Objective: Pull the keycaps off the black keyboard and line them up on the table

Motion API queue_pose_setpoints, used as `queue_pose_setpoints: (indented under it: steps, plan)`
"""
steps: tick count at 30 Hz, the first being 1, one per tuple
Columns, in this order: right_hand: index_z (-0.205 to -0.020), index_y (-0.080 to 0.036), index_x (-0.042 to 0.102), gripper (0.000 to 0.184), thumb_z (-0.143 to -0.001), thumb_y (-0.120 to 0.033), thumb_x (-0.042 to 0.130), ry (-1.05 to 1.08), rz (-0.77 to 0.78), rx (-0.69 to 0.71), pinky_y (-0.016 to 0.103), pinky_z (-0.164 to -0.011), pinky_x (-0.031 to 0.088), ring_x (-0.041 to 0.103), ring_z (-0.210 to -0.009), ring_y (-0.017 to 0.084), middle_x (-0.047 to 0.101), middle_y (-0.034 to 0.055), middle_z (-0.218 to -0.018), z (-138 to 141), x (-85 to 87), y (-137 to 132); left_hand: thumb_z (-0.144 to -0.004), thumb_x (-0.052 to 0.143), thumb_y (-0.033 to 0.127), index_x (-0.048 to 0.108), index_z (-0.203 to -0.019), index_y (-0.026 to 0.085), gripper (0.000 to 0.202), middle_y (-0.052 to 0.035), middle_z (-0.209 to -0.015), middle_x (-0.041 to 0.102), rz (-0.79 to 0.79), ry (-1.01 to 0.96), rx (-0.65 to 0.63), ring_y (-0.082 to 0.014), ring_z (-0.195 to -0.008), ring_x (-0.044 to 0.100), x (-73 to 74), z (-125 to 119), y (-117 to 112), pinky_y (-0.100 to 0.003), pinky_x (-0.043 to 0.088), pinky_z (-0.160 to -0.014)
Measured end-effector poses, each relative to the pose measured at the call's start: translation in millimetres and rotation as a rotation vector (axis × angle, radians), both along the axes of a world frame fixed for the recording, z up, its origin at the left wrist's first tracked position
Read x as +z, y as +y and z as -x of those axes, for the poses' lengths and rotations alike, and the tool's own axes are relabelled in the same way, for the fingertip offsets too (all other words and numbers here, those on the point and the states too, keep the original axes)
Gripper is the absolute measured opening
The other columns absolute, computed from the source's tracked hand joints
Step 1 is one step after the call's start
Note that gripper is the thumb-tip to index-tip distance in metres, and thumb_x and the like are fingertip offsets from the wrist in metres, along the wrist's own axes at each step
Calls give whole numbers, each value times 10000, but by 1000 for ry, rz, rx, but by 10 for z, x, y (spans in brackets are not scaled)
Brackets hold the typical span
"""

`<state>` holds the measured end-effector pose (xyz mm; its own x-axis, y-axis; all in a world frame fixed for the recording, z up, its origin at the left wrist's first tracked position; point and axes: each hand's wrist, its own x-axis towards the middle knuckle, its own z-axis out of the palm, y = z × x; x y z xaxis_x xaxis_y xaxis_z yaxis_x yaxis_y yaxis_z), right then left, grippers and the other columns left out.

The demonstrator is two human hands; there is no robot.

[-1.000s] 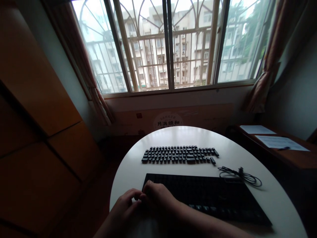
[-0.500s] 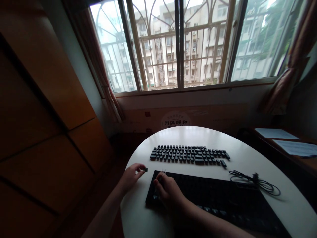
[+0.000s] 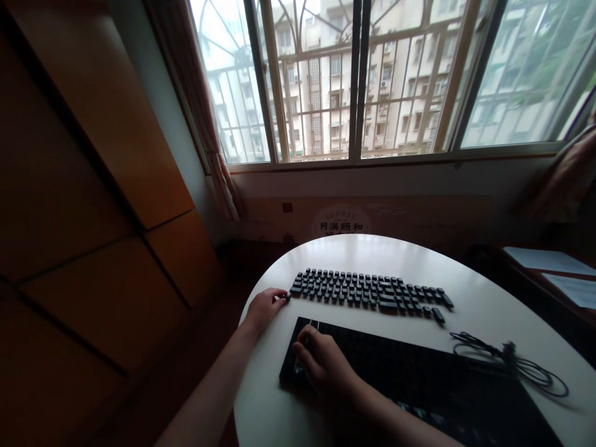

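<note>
My left hand point(image 3: 264, 310) pinches a small black keycap point(image 3: 287, 298) at the left end of the rows of loose keycaps point(image 3: 347, 288) laid out on the white table. Whether that keycap touches the table I cannot tell. My right hand point(image 3: 326, 360) is closed on a wire keycap puller point(image 3: 315, 323), whose thin metal wires stick up past the fingers. That hand is over the left end of the black keyboard point(image 3: 372, 357). Some keycaps point(image 3: 421, 413) are still on the keyboard's near edge, and the forearm hides part of it.
A coiled black cable point(image 3: 512, 360) lies at the keyboard's far right side. The round white table point(image 3: 265, 406) has its left edge under my left forearm. Papers point(image 3: 554, 261) rest on a brown surface to the right. A wooden cabinet point(image 3: 93, 298) stands at left.
My left hand has moved forward and right with the keycap, up to the left end of the keycap rows. My right hand stays over the keyboard's left end. The view has shifted slightly.
</note>
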<state>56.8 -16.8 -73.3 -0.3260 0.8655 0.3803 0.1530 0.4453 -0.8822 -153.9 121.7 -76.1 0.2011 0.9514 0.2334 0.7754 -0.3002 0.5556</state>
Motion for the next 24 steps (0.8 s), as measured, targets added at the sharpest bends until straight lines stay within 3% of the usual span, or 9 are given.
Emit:
queue_pose_setpoints:
  steps: [5,24]
  plan:
    - [-854,-180,525,150,-953,-293,531,23,22,5,212,-600,394,518,-612,114,596,-3,-714,-5,26,10,-837,588,341,705,-1143,242,342,-21,-994,738,-7,-13,6,-201,-803,654,-6,-9,6,-298,490,-753]
    - [-877,-177,539,184,-972,-332,514,-12,-14,-5,205,-576,374,505,-588,108,581,-14,-687,4,-41,8,-809,616,263,657,-1167,230,362,-11,-955,753,-21,-44,17,-174,-706,642,23,-115,-45,-292,493,-691]
